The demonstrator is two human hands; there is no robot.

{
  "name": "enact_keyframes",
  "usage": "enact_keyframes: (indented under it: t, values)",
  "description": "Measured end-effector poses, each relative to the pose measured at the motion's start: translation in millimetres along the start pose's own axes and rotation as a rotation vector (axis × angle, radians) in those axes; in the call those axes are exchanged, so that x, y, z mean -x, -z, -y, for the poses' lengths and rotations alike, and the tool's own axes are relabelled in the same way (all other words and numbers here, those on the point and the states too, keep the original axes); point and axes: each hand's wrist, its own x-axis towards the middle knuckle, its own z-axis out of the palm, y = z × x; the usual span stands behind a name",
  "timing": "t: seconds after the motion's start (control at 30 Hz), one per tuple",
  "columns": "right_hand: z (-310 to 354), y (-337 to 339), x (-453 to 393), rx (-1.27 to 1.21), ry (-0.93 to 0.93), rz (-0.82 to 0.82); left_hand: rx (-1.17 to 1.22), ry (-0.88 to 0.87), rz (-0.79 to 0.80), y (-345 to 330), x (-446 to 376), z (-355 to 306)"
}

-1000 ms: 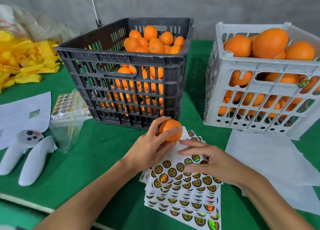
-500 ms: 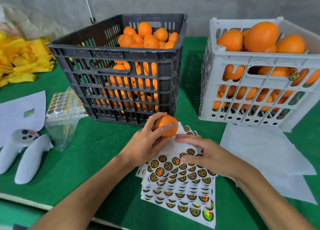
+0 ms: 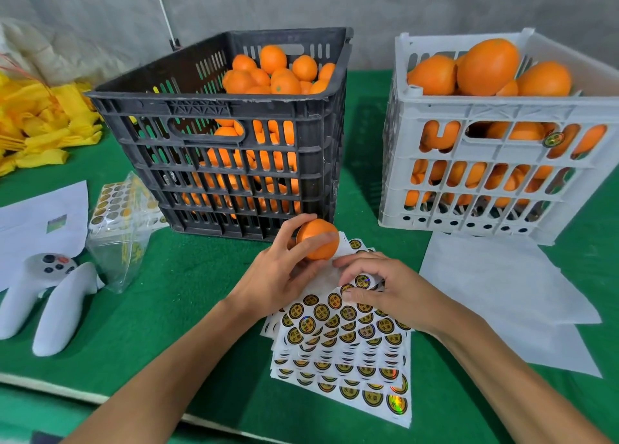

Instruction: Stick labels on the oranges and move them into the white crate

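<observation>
The left hand (image 3: 281, 272) holds one orange (image 3: 317, 239) just in front of the black crate (image 3: 214, 108), fingers wrapped round it, poised above the far end of the label sheets (image 3: 341, 343) fanned out near the front edge of the worktop (image 3: 187, 293). The right hand (image 3: 385, 293) is down on the top sheet, fingers curled, tips working at a label (image 3: 362, 281); whether it is lifted free yet, hard to tell from here. The white crate (image 3: 495, 162) waits toward the back right, already heaped with fruit.

This looks like the peeling step. To do it well, the label's edge should come up cleanly with a fingertip, without dragging the backing along. The orange should present a smooth, bare patch, held steady close by, so the label goes on flat and gets pressed from centre outward. Then a gentle placement on the white crate's pile, since a heap that full could send one rolling.
</observation>
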Motion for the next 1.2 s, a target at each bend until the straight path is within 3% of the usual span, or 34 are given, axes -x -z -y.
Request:
enact_keyframes:
  t: [0.27,0.53,0.7,0.77,0.93,1.2]
  values:
    - [14.7,3.5,3.8,0.284,0.165,-0.111,0.008,0.008,0.006,0.1,-0.3,-0.4]
    - [32.4,12.9,13.0,0.037,-0.038,0.019,0.011,0.007,0.017,-1.3,0.1,2.6]
    - [44.6,13.3,8.9,-0.416,0.049,-0.213,0.001,0.012,0.018,-2.0,-0.8,2.4]
    - [45.4,4.1,4.1,-0.488,0.029,-0.269,0.028,0.034,0.013,-1.6,0.4,1.2]
    - [36.2,-8.5,-0.8,-0.498,-0.006,-0.350,0.107,0.066,0.020,-3.0,1.7,-2.1]
    - [32.3,-19.6,-0.3,-0.359,-0.006,-0.335,0.027,-0.061,0.026,-3.1,-1.2,-2.5]
